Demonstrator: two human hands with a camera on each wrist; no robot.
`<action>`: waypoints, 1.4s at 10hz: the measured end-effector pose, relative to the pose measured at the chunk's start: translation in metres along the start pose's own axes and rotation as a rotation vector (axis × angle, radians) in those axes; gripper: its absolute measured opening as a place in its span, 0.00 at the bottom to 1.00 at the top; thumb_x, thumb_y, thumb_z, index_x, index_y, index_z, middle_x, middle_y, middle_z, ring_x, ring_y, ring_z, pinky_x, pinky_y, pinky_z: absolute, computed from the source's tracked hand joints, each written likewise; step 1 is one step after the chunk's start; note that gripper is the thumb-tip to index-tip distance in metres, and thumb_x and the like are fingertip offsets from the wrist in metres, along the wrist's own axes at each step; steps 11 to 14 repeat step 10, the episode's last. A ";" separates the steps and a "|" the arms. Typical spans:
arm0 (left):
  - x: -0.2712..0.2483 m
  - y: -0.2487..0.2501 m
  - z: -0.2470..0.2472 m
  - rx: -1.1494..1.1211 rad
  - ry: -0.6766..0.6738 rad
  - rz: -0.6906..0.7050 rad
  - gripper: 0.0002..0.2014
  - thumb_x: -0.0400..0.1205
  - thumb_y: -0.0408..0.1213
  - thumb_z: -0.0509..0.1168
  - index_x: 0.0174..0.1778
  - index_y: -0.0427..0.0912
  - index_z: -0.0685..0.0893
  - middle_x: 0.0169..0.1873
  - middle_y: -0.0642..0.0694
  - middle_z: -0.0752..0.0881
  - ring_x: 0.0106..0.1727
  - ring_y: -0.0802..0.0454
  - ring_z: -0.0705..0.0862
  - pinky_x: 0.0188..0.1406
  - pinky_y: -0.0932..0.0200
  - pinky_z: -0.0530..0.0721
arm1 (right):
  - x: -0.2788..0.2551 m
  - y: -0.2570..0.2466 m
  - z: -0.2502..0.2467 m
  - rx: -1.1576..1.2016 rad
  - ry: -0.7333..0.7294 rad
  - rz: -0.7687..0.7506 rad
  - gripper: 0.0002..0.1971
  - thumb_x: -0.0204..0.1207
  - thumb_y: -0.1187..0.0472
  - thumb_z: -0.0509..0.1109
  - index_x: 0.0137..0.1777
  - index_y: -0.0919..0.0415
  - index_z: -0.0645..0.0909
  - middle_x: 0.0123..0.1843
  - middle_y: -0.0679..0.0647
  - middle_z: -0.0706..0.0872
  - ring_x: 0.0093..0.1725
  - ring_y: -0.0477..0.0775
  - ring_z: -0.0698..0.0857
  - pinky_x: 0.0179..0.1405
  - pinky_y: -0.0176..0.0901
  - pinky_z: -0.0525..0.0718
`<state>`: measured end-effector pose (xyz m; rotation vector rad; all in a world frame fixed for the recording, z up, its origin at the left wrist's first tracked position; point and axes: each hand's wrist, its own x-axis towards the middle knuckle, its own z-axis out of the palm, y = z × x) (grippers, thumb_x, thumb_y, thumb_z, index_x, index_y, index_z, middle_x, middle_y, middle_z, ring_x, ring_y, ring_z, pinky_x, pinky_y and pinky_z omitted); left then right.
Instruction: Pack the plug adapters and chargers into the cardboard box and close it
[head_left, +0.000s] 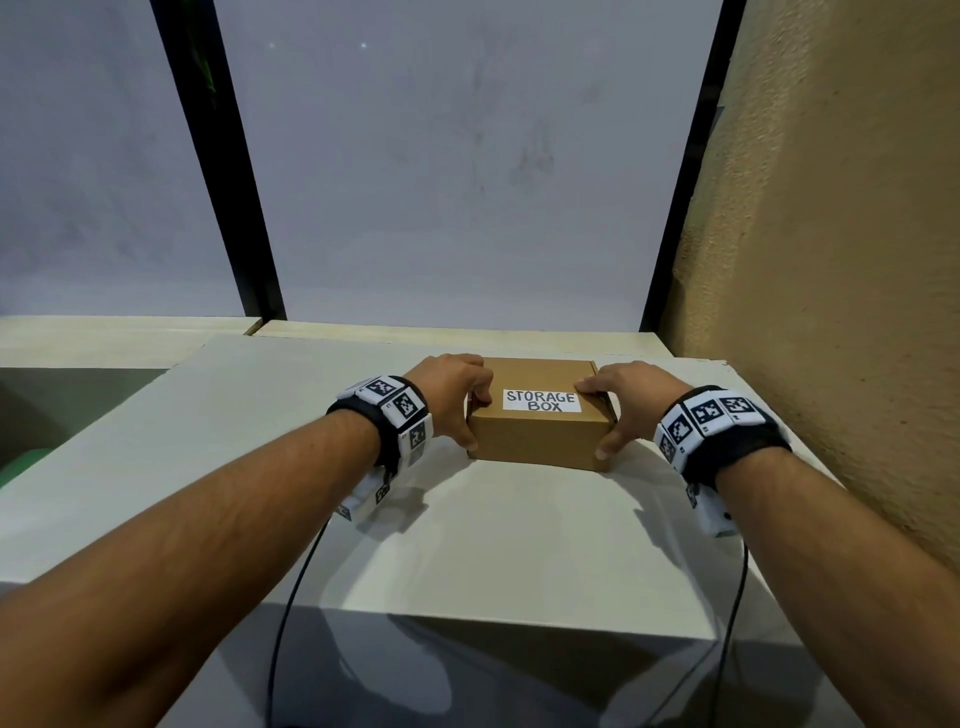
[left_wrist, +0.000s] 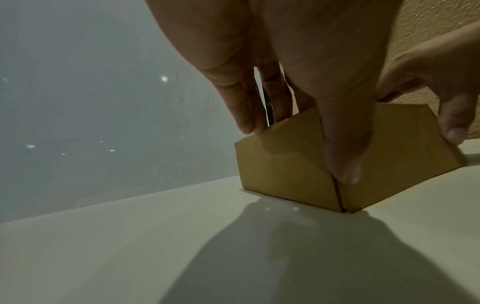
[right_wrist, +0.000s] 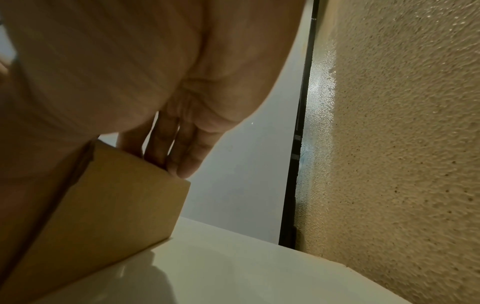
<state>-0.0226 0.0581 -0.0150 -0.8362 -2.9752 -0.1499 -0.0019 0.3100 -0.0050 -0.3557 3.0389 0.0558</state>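
The cardboard box (head_left: 540, 439) sits on the worktop (head_left: 467, 561) near its far edge and toward the right corner, lid down, with a white label (head_left: 541, 401) reading "STORAGE BOX" on top. No plug adapters or chargers are visible on the worktop; whether they are inside cannot be confirmed. The box's long axis runs left to right across the person, so each short end faces one hand. The left hand (head_left: 451, 395) clamps the left end: the left wrist view shows its fingers (left_wrist: 244, 115) curled over the top edge and its thumb pressed down the near vertical corner. The right hand (head_left: 631, 402) clamps the right end in mirror fashion, fingers (right_wrist: 187, 156) bent over the top edge and thumb on the front face near the lower corner. Both hands are equally close to the box and oppose each other along its long axis. The judgement is that packing is complete and the remaining action is to seat the lid fully, which calls for even downward pressure from both ends.
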 end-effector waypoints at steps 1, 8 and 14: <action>0.000 -0.001 0.002 -0.010 0.004 -0.004 0.27 0.57 0.49 0.84 0.48 0.48 0.82 0.50 0.53 0.80 0.46 0.54 0.77 0.43 0.59 0.76 | 0.001 0.003 -0.001 -0.006 -0.012 -0.018 0.50 0.57 0.42 0.84 0.80 0.50 0.69 0.76 0.50 0.76 0.73 0.56 0.74 0.70 0.47 0.71; 0.001 -0.031 0.017 -0.411 0.145 -0.049 0.18 0.82 0.52 0.62 0.66 0.51 0.80 0.66 0.52 0.78 0.67 0.55 0.77 0.70 0.59 0.72 | 0.001 0.026 0.019 0.260 -0.035 -0.051 0.54 0.66 0.45 0.80 0.86 0.50 0.52 0.87 0.44 0.49 0.85 0.47 0.53 0.80 0.40 0.53; 0.036 -0.062 0.028 -0.344 -0.053 -0.057 0.30 0.81 0.58 0.58 0.78 0.51 0.66 0.78 0.54 0.65 0.75 0.53 0.71 0.73 0.55 0.71 | 0.027 0.036 0.003 0.273 -0.214 -0.061 0.45 0.72 0.33 0.67 0.86 0.47 0.54 0.87 0.44 0.53 0.80 0.48 0.66 0.78 0.40 0.61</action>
